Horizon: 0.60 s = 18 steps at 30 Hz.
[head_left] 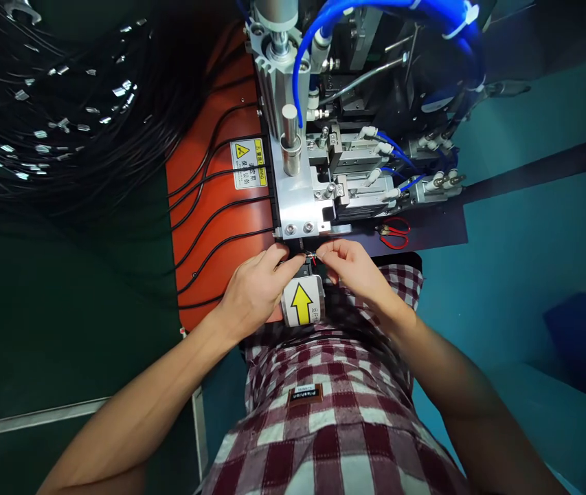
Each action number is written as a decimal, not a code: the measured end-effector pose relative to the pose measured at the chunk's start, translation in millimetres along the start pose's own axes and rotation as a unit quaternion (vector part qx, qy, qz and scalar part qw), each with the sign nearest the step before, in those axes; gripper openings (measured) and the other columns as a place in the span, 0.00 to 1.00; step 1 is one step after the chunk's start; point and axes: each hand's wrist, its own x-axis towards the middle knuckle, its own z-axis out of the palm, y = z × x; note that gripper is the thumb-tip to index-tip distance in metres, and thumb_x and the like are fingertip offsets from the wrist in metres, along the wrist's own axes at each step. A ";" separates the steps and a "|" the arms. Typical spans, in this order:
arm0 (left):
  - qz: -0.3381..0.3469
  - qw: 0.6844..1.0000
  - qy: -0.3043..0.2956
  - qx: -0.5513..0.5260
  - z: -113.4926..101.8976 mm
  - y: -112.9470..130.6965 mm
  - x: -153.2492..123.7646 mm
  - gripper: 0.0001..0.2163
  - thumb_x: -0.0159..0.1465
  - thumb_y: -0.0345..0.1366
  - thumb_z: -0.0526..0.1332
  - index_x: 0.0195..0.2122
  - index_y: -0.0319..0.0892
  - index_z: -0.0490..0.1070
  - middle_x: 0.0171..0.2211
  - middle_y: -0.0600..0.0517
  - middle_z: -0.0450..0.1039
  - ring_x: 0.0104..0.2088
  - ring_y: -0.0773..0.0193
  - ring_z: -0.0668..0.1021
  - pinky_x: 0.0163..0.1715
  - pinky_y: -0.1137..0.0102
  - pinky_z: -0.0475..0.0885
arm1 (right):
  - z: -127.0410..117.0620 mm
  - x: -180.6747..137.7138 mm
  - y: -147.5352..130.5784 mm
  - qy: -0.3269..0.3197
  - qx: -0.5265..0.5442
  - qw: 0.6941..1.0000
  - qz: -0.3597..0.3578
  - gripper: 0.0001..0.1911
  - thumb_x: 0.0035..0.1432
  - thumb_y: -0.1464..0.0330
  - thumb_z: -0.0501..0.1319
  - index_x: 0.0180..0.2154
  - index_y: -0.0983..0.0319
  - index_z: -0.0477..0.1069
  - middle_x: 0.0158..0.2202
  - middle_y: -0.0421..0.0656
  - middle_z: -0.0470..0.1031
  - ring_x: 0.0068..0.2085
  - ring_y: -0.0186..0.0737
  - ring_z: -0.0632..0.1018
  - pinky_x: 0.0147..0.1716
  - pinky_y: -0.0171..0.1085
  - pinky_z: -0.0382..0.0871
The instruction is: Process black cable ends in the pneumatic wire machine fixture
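My left hand (256, 289) is closed at the front end of the machine, thumb and forefinger pinched near the tip of a black cable (200, 302) that runs in under the hand. Opposite it, my right hand (352, 268) pinches the fine wires (314, 258) at the cable's end, one of them red. The fingertips hide most of the wires. Just below them is a metal block with a yellow arrow label (301, 302). Directly beyond both hands stands the machine's silver plate (295, 199), with several black cables entering its left side.
An orange board (220, 254) carries the cables and a warning label (249, 163). A large bundle of black cables (60, 130) with silvery ends lies at left. Pneumatic cylinders (365, 199) with blue hoses (400, 7) fill the right side. Red-handled snips (394, 232) lie nearby.
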 end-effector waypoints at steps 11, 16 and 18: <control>0.010 1.000 -0.008 0.027 -3.0 0.7 2.0 0.14 0.65 0.26 0.51 0.47 0.37 0.73 0.33 0.46 0.69 0.32 0.60 0.73 0.27 0.70 0.69 | 15.5 -10.1 -13.5 0.131 -0.231 0.947 -0.184 0.08 0.63 0.65 0.56 0.32 0.60 0.69 0.26 0.41 0.71 0.27 0.37 0.70 0.28 0.35 0.61; 0.011 1.000 -0.001 0.023 -2.4 1.3 2.1 0.14 0.66 0.27 0.50 0.47 0.37 0.73 0.33 0.46 0.69 0.32 0.60 0.73 0.27 0.69 0.70 | 15.9 -6.6 -8.3 0.143 -0.217 0.948 -0.186 0.07 0.62 0.66 0.55 0.32 0.61 0.67 0.25 0.39 0.68 0.25 0.34 0.67 0.28 0.34 0.58; 0.007 1.000 -0.008 0.020 -2.6 1.5 2.0 0.14 0.66 0.27 0.50 0.47 0.38 0.72 0.34 0.45 0.70 0.33 0.60 0.74 0.29 0.69 0.71 | 17.3 -5.8 -2.4 0.141 -0.112 0.972 -0.154 0.08 0.62 0.66 0.55 0.31 0.61 0.67 0.24 0.38 0.67 0.25 0.33 0.66 0.26 0.33 0.58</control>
